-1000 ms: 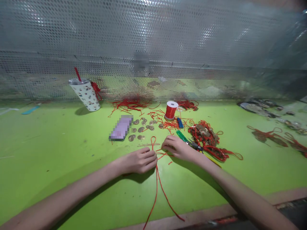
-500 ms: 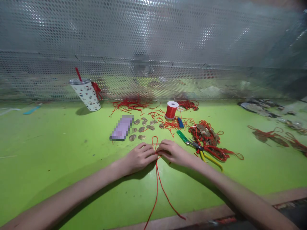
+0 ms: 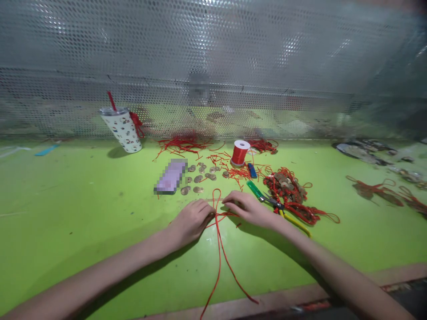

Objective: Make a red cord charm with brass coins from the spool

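Observation:
A red cord [image 3: 218, 231] lies between my hands, with a narrow loop standing toward the far side and two long tails running toward the table's near edge. Closed at the crossing, my left hand [image 3: 196, 218] pinches the cord. My right hand [image 3: 246, 208] sits just right of the crossing, its fingers curled, with a short side strand running under them; its exact grip is partly hidden. Beyond the hands are several loose brass coins [image 3: 198, 178]. Scissors [image 3: 278, 204] with yellow handles lie past my right hand, beside a green-handled tool [image 3: 255, 190].
On the green table [image 3: 100, 231] stand a red cord spool [image 3: 239, 154] and a patterned tumbler [image 3: 123, 129]. A blurred purple phone-like object [image 3: 171, 175], a blue lighter-like object [image 3: 252, 170], red cord scraps [image 3: 183, 144] and a pile of corded coins [image 3: 285, 184] lie around. A perforated screen [image 3: 160, 89] rises behind.
My right hand has drawn slightly right and away from the crossing, and side strands now show between the hands. The left hand stays near the crossing. The view has shifted slightly.

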Available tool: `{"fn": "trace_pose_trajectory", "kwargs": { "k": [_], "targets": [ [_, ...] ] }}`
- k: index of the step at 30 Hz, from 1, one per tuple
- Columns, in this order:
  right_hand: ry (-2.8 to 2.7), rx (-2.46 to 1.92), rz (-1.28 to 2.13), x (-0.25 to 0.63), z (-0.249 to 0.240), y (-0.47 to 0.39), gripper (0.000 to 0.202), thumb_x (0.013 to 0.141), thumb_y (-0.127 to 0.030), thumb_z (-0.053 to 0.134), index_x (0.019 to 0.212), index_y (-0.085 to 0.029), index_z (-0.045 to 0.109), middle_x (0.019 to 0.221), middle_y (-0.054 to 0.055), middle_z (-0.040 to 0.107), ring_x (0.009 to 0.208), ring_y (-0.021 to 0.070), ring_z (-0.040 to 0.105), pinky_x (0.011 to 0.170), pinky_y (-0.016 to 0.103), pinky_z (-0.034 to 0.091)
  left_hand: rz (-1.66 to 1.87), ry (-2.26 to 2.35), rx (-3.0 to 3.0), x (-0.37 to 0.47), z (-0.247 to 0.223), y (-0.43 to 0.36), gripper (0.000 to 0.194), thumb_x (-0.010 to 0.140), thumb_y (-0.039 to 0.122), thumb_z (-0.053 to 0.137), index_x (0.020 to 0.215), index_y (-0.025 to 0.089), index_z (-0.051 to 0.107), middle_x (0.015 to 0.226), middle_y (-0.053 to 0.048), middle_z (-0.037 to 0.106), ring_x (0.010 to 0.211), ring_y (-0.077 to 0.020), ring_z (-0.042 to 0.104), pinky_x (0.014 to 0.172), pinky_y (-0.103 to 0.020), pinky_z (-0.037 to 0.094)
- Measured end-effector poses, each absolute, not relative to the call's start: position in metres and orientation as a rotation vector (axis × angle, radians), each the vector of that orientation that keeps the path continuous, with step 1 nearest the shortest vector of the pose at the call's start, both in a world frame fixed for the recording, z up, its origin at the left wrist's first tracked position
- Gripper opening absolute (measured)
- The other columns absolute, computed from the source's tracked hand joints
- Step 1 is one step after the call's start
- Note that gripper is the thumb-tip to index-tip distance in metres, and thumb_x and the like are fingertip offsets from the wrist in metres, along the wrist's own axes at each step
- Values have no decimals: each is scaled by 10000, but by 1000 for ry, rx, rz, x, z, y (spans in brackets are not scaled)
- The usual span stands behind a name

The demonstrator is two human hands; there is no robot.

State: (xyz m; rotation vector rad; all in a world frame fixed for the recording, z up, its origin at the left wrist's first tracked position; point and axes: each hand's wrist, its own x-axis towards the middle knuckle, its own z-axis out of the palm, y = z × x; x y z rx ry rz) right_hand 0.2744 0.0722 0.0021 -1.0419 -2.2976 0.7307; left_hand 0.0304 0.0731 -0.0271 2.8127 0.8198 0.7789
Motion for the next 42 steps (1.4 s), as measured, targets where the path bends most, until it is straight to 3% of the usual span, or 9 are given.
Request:
{"fn": "trace_pose_trajectory", "kwargs": {
  "k": [5, 10, 15, 22, 26, 31, 35, 39, 42],
  "targets": [
    [-2394, -1103, 721, 297, 14, 77, 220, 1007, -319, 500, 967, -161, 648, 931, 91, 683, 843, 199, 628, 771, 334, 503, 842, 821, 2784, 21, -20, 63, 229, 1042, 240, 403, 963, 146, 597, 842, -77, 679, 745, -198, 623, 674, -330, 518],
    [-2542, -1204, 679, 310, 18, 61, 223, 965, -392, 589, 984, -170, 610, 974, 95, 642, 858, 208, 597, 755, 339, 498, 685, 939, 2387, -5, -2, 46, 148, 1015, 213, 456, 1066, 184, 592, 981, -67, 684, 853, -182, 657, 759, -323, 547],
    [-2558, -1265, 563, 319, 12, 40, 166, 983, -343, 544, 952, -185, 582, 962, 86, 606, 835, 206, 569, 755, 342, 485, 687, 1048, 1990, -30, 0, 38, 162, 962, 290, 559, 1075, 197, 628, 959, -60, 706, 871, -201, 691, 799, -360, 580],
    [-2434, -1431, 507, 337, -2, 22, 193, 1001, -223, 393, 877, -195, 538, 875, 88, 602, 762, 209, 558, 704, 342, 464, 610, 1008, 1643, -52, 10, 40, 172, 918, 330, 629, 964, 188, 716, 916, -83, 745, 815, -198, 713, 722, -302, 589],
    [-2249, -1489, 707, 348, 1, 20, 209, 1014, -315, 409, 939, -190, 559, 861, 80, 631, 703, 191, 560, 665, 331, 467, 544, 961, 1517, -54, 13, 42, 188, 883, 336, 696, 1004, 195, 722, 999, -97, 762, 910, -217, 732, 800, -322, 603],
    [-1949, -1350, 1052, 340, 16, 24, 253, 986, -400, 520, 1042, -205, 671, 1017, 80, 689, 884, 197, 637, 768, 327, 502, 534, 1018, 1492, -36, 19, 43, 205, 834, 344, 745, 969, 190, 740, 1009, -98, 780, 922, -227, 744, 861, -360, 605],
    [-1759, -1233, 1267, 318, 17, 34, 229, 921, -390, 621, 882, -213, 762, 793, 46, 706, 690, 161, 624, 632, 298, 486, 624, 1018, 1544, -13, 25, 51, 159, 806, 343, 754, 865, 196, 767, 873, -82, 792, 796, -221, 748, 782, -378, 623],
    [-1625, -1133, 1380, 292, 12, 48, 181, 828, -356, 741, 944, -223, 778, 932, 63, 761, 778, 183, 692, 722, 339, 553, 698, 973, 1636, 10, 32, 62, 147, 804, 338, 745, 839, 199, 773, 838, -72, 787, 722, -206, 738, 644, -327, 614],
    [-1624, -1140, 1329, 272, 7, 58, 170, 827, -343, 737, 913, -203, 776, 864, 59, 764, 739, 176, 692, 699, 326, 557, 820, 971, 1786, 26, 33, 69, 130, 829, 305, 717, 895, 207, 770, 888, -54, 784, 787, -198, 739, 683, -308, 606]
  ]
}}
